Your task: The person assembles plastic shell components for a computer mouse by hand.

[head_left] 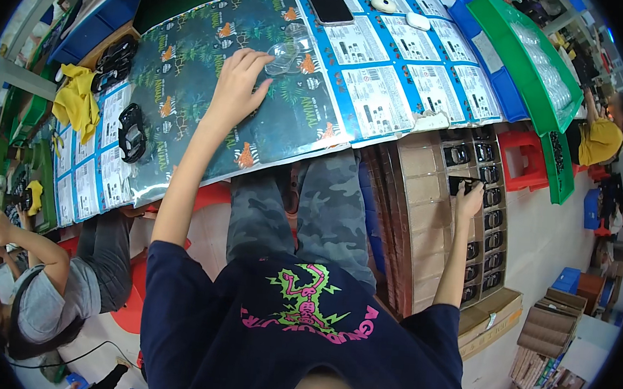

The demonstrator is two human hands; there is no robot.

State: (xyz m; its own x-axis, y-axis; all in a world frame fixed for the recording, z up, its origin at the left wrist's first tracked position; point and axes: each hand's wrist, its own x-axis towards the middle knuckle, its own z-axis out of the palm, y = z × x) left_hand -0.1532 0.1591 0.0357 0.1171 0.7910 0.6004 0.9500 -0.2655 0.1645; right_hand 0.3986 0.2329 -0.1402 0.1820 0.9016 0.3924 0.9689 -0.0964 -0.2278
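Note:
My left hand (241,86) lies over the printed sheet on the table, fingers slightly bent and thumb apart, with nothing held. Just beyond its fingertips are clear moulded plastic pieces (290,52), thin and see-through. Down at my right, my right hand (470,200) is closed on a black car-shaped shell (463,184) in a divided cardboard box (419,221). Several similar black shells (494,220) sit in that box's compartments, while others on its left side hold none. Another black car shell (132,133) stands on the table left of my left forearm.
A yellow cloth (77,103) and black parts (117,61) lie at the table's left. A phone (329,4) and two small white cases (383,4) rest at the back. Green bin (534,58) and blue bin (494,62) border the right; a red stool (520,160) stands beyond. A co-worker (62,299) sits left.

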